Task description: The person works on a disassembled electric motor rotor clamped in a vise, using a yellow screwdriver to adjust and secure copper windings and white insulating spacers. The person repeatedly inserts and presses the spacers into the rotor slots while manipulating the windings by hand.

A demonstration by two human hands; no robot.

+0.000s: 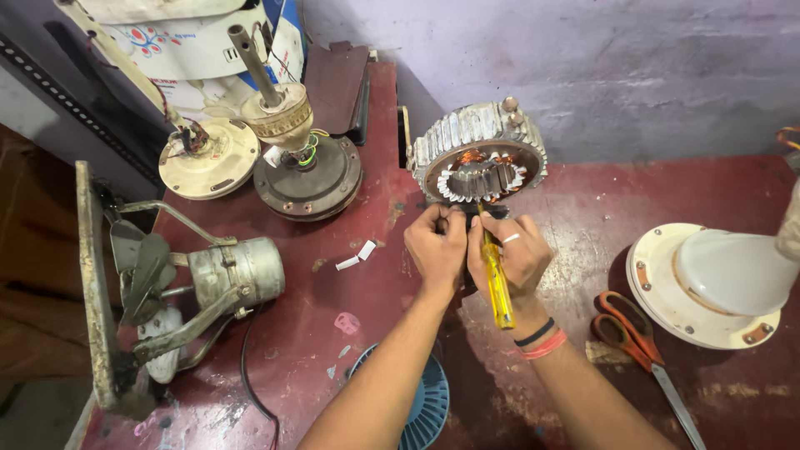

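Fan motor stator (pixel 481 162) upright just beyond both hands, left hand (pixel 437 247) fingertips pinching at its lower rim, right hand (pixel 510 257) beside it, closed around yellow screwdriver (pixel 496 282).

White-and-blue printed package (pixel 200 46) stands at the bench's far-left corner

hands (pixel 475 250) together, fingers curled, forearms converging

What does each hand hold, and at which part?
The right hand holds a yellow screwdriver by its handle. The left hand pinches something at the stator's lower edge; what exactly cannot be told.
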